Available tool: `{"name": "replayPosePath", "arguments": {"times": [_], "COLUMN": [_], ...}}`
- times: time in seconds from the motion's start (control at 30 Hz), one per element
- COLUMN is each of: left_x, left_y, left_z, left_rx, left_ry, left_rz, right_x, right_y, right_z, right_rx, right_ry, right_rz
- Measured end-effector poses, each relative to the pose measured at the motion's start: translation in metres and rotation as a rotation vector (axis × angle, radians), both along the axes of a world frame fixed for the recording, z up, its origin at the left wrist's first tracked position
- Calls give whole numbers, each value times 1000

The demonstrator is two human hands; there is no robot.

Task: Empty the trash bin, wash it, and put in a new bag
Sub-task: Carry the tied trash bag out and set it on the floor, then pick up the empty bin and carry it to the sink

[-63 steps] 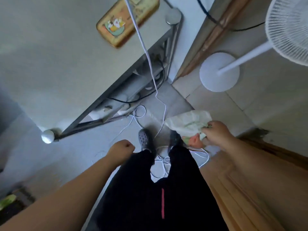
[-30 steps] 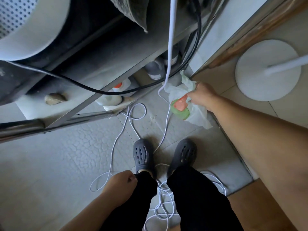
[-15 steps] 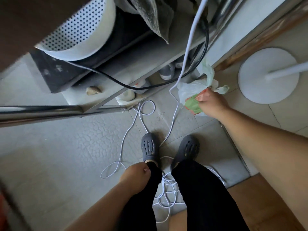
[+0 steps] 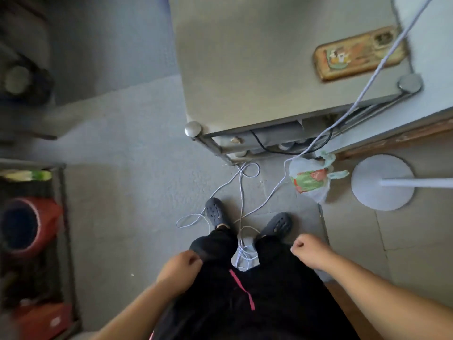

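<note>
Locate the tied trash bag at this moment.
In the head view the trash bag sits on the floor at right, between the metal table's corner and the fan base, held by neither hand.

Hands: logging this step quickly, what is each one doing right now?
Left hand: fingers curled, holding nothing, against the trouser leg.
Right hand: curled into a fist, empty; the bag sits on the floor.
</note>
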State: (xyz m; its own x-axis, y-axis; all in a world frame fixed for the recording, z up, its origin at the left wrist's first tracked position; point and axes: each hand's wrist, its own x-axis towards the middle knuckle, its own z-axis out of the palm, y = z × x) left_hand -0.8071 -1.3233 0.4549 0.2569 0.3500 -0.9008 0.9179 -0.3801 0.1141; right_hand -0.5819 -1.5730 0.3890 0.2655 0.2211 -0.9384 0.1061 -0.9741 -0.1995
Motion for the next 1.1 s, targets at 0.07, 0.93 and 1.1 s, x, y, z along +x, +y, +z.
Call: {"name": "replayPosePath", "arguments": {"times": [0.07,0.93,1.1], "left_x": [-22,-220,-201], "left_y": [12,350,371], "left_z": [20,56,49], "left_rx": [36,91,3], "left_ry": [-3,-120,-23], "left_rz": [104,828,782], "right_x": [-1,-46,-19], "right_y": [2,409,442], "right_z": [27,125,99], "right_rx": [-47,138,41], "right_ry": [-25,-207,-192], "right_rz": [80,253,293]}}
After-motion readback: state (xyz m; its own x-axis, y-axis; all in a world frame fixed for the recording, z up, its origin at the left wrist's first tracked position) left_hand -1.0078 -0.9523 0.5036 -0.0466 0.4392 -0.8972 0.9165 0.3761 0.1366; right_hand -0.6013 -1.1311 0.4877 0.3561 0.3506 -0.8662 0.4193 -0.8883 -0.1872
